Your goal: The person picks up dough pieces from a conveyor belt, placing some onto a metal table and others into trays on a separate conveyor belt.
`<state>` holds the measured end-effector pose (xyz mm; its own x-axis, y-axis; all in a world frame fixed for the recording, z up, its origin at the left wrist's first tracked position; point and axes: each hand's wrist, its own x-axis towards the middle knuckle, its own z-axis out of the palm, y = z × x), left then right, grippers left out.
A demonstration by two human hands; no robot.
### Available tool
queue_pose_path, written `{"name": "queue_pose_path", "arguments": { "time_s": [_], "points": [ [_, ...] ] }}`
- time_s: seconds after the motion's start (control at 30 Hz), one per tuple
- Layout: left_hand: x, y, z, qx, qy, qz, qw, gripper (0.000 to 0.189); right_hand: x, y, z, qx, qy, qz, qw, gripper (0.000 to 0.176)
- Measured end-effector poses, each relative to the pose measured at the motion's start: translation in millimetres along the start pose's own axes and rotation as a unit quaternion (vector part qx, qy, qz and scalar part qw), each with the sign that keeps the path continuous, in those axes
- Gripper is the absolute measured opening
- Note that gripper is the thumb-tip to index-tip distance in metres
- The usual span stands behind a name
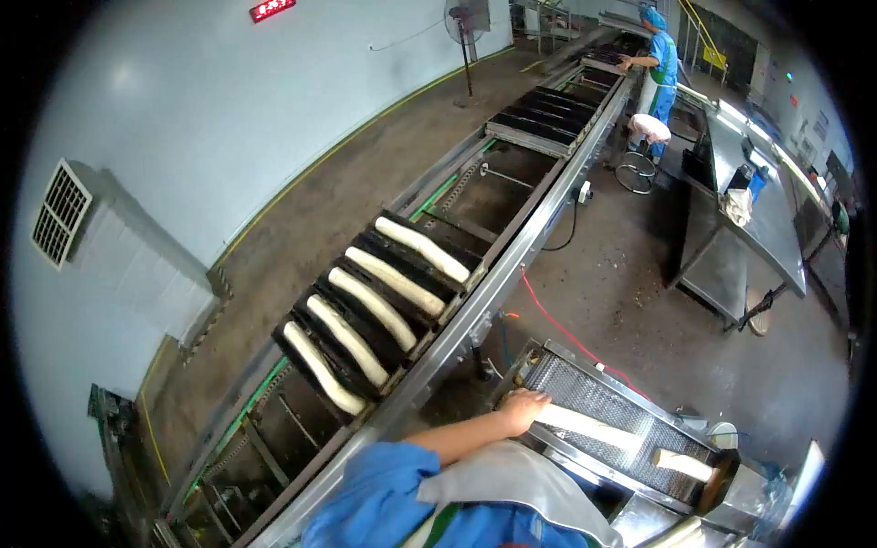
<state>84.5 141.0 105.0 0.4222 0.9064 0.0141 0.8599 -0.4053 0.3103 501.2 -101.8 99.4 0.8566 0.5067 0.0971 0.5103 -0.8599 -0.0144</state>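
One of my hands (523, 411), on the arm that reaches across from the blue sleeve, is closed round the left end of a long pale dough roll (589, 426). That roll lies on a metal mesh conveyor (585, 388). A shorter dough piece (683, 465) rests further right on the same mesh. My other hand does not show. Several long dough rolls (365, 306) lie side by side in black trough pans (408, 265) on the rail conveyor to the left.
Black pans (548, 117) sit further up the rail conveyor (512, 265). A co-worker in blue (664, 68) stands beside it, near a stool (649, 129). Steel table (731, 173) at right, red hose (557, 327) on the floor, fan (467, 23) by the wall.
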Motion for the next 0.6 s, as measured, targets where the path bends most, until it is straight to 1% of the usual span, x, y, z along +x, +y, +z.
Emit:
{"name": "queue_pose_path", "arguments": {
  "time_s": [0.03,0.07,0.13,0.17,0.27,0.3,0.33,0.37,0.4,0.43,0.47,0.5,0.57,0.6],
  "points": [
    [1,-5,3,0.000,0.019,0.008,1.000,0.056,-1,-1,-1,-0.002,0.002,0.002,1.000,0.097],
    [4,-11,5,0.001,0.015,0.013,1.000,0.056,-3,-1,0,-0.003,0.006,0.001,1.000,0.098],
    [15,-9,-17,-0.029,-0.032,-0.016,0.999,0.056,2,7,3,-0.008,0.016,0.004,1.000,0.098],
    [10,-4,-44,-0.045,-0.034,-0.055,0.997,0.055,4,13,8,-0.011,0.022,0.002,1.000,0.098],
    [5,-32,-44,-0.120,-0.017,-0.068,0.990,0.051,13,46,35,-0.021,0.068,-0.011,0.997,0.099],
    [5,-40,-47,-0.156,-0.012,-0.069,0.985,0.051,25,73,71,-0.022,0.121,-0.035,0.992,0.100],
    [2,-51,-44,-0.201,0.011,-0.070,0.977,0.051,35,104,114,-0.016,0.194,-0.067,0.979,0.100],
    [2,-61,-38,-0.250,0.032,-0.072,0.965,0.052,35,123,139,-0.017,0.241,-0.078,0.967,0.100],
    [0,-61,-47,-0.276,0.009,-0.093,0.957,0.052,21,124,117,-0.047,0.124,-0.032,0.991,0.097],
    [-2,-67,-55,-0.300,-0.012,-0.113,0.947,0.051,0,93,72,-0.068,0.008,0.016,0.998,0.093],
    [-2,-72,-55,-0.328,-0.034,-0.144,0.933,0.053,-22,51,11,-0.052,-0.034,0.044,0.997,0.090],
    [-4,-82,-42,-0.329,-0.003,-0.131,0.935,0.054,-27,35,-21,-0.051,-0.080,0.053,0.994,0.093],
    [1,-80,-55,-0.386,-0.063,-0.194,0.900,0.054,-28,44,-17,-0.042,-0.064,0.024,0.997,0.093],
    [2,-80,-68,-0.475,-0.112,-0.196,0.851,0.053,-28,46,-16,-0.051,-0.071,0.017,0.996,0.092]
  ]
}}
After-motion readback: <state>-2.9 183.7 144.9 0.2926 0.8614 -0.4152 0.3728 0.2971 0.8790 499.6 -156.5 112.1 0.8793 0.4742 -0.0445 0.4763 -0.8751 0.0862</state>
